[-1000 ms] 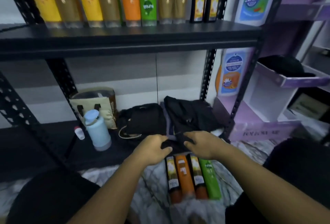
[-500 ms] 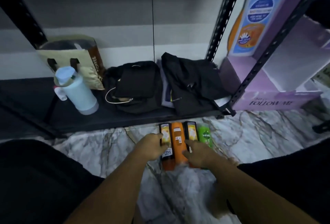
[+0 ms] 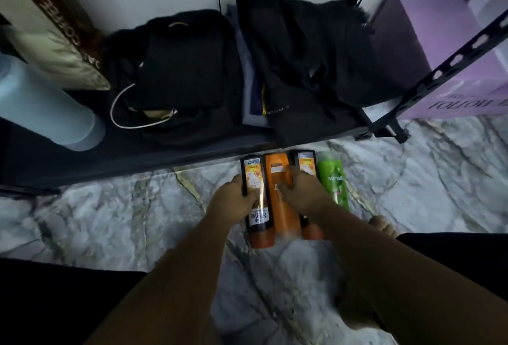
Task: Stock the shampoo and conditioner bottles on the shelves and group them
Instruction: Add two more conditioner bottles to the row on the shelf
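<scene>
The left black bottle [image 3: 257, 207] lies on the marble floor [image 3: 137, 221], and the left hand [image 3: 236, 203] grips it with the thumb across the label. The right hand [image 3: 301, 195] is curled round the right black bottle [image 3: 306, 164], its thumb on the orange bottle [image 3: 283, 215] between the two. A green Sunsilk bottle [image 3: 334, 180] lies just beside this hand. All four lie side by side before the bottom shelf [image 3: 137, 158], which carries black clothes [image 3: 302, 56] and a pale blue flask [image 3: 46, 105].
</scene>
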Demonstrator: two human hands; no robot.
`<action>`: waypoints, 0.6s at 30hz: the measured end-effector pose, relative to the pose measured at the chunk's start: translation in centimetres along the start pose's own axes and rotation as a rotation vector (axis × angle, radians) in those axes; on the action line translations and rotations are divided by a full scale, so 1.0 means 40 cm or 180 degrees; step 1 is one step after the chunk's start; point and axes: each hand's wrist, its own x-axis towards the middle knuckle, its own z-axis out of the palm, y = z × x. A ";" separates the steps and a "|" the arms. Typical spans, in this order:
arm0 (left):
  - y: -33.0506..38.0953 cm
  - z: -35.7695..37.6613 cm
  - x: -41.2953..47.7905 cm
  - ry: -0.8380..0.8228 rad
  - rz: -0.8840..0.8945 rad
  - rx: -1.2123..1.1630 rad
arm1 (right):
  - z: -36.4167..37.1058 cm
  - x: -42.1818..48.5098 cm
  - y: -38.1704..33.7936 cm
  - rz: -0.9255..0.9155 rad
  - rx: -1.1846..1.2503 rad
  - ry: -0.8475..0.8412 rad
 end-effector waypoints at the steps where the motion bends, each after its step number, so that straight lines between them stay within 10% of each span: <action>1: -0.002 0.007 0.012 0.0007 -0.0062 -0.0168 | 0.009 0.017 -0.005 0.0049 0.0058 0.0072; 18: -0.087 0.056 0.019 -0.0052 -0.0588 -0.0808 | 0.098 0.047 -0.026 0.0501 0.0151 -0.0200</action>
